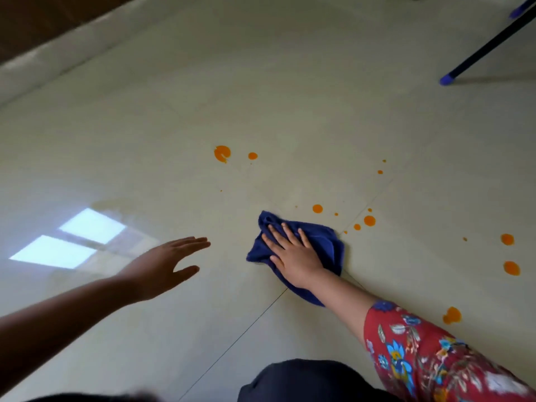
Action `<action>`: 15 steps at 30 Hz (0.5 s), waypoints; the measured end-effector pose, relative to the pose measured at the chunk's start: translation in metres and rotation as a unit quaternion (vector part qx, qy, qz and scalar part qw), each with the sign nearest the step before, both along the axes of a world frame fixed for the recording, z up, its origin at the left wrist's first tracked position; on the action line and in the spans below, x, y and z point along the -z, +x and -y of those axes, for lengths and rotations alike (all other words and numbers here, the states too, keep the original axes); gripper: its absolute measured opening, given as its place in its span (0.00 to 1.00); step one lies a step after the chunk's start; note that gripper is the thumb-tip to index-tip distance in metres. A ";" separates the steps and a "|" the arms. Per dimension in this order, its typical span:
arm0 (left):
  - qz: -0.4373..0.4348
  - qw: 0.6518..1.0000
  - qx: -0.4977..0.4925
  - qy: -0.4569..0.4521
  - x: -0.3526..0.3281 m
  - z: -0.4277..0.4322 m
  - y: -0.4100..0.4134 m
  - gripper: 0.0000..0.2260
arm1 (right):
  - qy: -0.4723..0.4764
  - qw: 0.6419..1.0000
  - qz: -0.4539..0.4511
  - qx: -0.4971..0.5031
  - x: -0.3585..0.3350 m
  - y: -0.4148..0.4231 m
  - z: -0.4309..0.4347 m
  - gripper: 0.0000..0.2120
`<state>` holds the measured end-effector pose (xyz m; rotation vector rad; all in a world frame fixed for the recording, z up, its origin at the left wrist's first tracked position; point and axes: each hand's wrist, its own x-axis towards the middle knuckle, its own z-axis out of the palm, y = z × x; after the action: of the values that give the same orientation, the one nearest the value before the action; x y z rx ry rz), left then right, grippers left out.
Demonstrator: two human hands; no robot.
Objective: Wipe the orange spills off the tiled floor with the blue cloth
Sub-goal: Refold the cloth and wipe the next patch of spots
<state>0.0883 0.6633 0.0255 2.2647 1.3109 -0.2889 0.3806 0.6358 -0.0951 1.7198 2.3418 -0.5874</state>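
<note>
The blue cloth [327, 248] lies crumpled on the cream tiled floor [290, 97] near the middle of the view. My right hand [293, 256] presses flat on it with straight, spread fingers. My left hand [165, 265] hovers open above the floor to the cloth's left, holding nothing. Orange spills dot the tiles: a large blot [222, 153] and a smaller drop [252, 155] farther away, several drops [369, 220] just right of the cloth, and bigger blots [511, 268] at the right edge, with one [452, 315] near my sleeve.
A dark furniture leg with a blue foot [448, 79] stands at the upper right. A pale skirting and brown wall [43, 39] run along the upper left. Window light reflects on the floor [72, 239] at the left. My dark-clothed knee [304, 381] is at the bottom.
</note>
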 end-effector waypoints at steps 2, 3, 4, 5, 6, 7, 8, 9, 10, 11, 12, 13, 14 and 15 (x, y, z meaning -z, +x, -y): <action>-0.005 1.000 0.000 -0.004 -0.005 -0.005 0.004 0.24 | -0.020 0.997 -0.019 -0.074 -0.003 0.008 0.007 0.25; -0.007 1.000 0.005 -0.006 -0.006 -0.007 0.008 0.24 | -0.032 0.995 -0.026 -0.090 -0.006 0.015 0.007 0.25; -0.009 1.000 0.014 -0.005 -0.005 -0.011 0.011 0.24 | -0.048 0.994 -0.032 -0.089 -0.011 0.023 0.001 0.25; -0.009 1.000 0.020 -0.006 -0.002 -0.014 0.015 0.24 | -0.067 0.994 -0.031 -0.078 -0.017 0.032 -0.006 0.25; -0.009 1.000 0.021 -0.007 0.003 -0.019 0.020 0.24 | -0.087 0.994 -0.030 -0.059 -0.022 0.039 -0.015 0.25; -0.005 1.000 0.021 -0.007 0.010 -0.026 0.025 0.24 | -0.109 0.993 -0.026 -0.040 -0.026 0.045 -0.023 0.25; 0.000 1.000 0.014 -0.006 0.018 -0.034 0.029 0.24 | -0.129 0.991 -0.023 -0.030 -0.030 0.049 -0.032 0.24; 0.007 1.000 0.004 0.000 0.025 -0.042 0.033 0.24 | -0.143 0.989 -0.018 -0.029 -0.032 0.049 -0.039 0.24; 0.017 1.000 -0.009 0.007 0.034 -0.050 0.035 0.23 | -0.142 0.989 -0.009 -0.030 -0.033 0.045 -0.044 0.24; 0.029 0.999 -0.025 0.015 0.042 -0.057 0.037 0.23 | -0.134 0.990 0.008 -0.033 -0.033 0.038 -0.045 0.24; 0.044 0.998 -0.043 0.024 0.053 -0.068 0.036 0.22 | -0.124 0.991 0.027 -0.039 -0.029 0.028 -0.047 0.24; 0.052 0.996 -0.061 0.033 0.061 -0.072 0.035 0.22 | -0.120 0.991 0.034 -0.056 -0.029 0.019 -0.040 0.24; 0.063 0.994 -0.074 0.046 0.072 -0.082 0.032 0.22 | -0.116 0.990 0.034 -0.076 -0.024 0.012 -0.036 0.25; 0.063 0.993 -0.081 0.060 0.079 -0.086 0.029 0.22 | -0.111 0.988 0.023 -0.109 -0.021 0.008 -0.028 0.26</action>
<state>0.1171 0.7495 -0.0538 2.2167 1.4693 -0.0112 0.3888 0.6637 -0.0738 1.3464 2.2926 -0.7284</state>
